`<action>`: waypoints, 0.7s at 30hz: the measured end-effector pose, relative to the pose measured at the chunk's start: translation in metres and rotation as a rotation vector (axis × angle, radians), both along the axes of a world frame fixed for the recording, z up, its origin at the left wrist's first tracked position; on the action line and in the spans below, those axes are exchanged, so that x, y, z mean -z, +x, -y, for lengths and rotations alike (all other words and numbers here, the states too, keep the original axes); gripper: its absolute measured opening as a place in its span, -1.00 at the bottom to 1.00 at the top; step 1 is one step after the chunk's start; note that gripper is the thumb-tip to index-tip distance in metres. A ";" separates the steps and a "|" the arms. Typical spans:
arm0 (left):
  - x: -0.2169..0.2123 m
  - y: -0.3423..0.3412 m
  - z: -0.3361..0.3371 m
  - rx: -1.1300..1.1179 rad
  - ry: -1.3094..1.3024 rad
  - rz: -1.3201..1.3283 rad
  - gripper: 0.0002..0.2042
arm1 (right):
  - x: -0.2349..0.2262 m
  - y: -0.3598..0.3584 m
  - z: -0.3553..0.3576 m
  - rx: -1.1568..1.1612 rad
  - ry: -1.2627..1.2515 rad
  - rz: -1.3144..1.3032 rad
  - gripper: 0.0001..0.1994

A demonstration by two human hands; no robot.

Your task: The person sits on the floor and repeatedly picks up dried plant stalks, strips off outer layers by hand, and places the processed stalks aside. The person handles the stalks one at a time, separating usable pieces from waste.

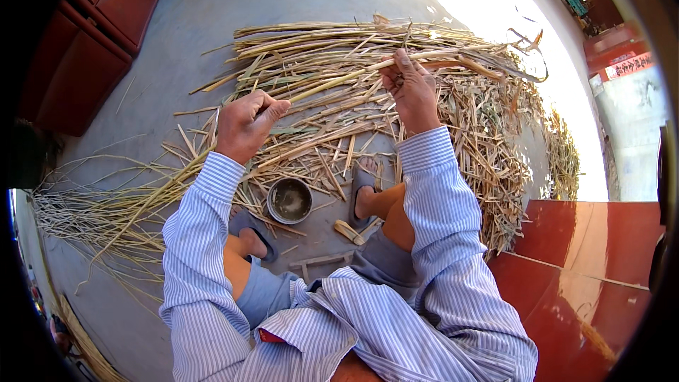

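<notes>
A long, pale dry stalk (338, 81) stretches between my two hands over a heap of similar stalks (297, 46). My left hand (244, 124) is closed in a fist around its left part, thumb pointing along it. Farther right, my right hand (411, 92) pinches the same stalk between thumb and fingers. Beyond the right hand, dry brown leaves (488, 64) trail off toward the right. Below my left forearm, a bundle of thin, pale stalks (106, 216) fans out to the left across the floor.
A round bowl (270, 201) with a dark inside stands between my slippered feet. A small wooden piece (349, 232) lies beside my right foot. Dry leaf scraps (488, 163) cover the floor at right. Red cabinets (78, 64) stand at upper left, with a shiny red surface (566, 269) at lower right.
</notes>
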State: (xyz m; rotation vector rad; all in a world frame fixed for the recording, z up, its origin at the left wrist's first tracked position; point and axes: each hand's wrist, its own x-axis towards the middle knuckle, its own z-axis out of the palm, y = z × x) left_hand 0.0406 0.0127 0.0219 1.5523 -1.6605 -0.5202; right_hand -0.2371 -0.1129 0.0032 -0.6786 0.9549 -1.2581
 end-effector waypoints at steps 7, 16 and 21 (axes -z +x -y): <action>0.000 0.031 -0.010 -0.020 0.003 0.000 -0.71 | 0.004 -0.084 0.030 0.381 -0.016 0.006 -0.82; 0.008 0.027 -0.003 0.043 0.136 -0.134 -0.66 | -0.004 -0.017 0.004 -0.188 -0.118 0.172 -0.76; -0.004 0.014 -0.006 0.006 -0.050 0.013 -0.71 | 0.004 -0.016 0.008 -0.090 -0.089 0.041 -0.80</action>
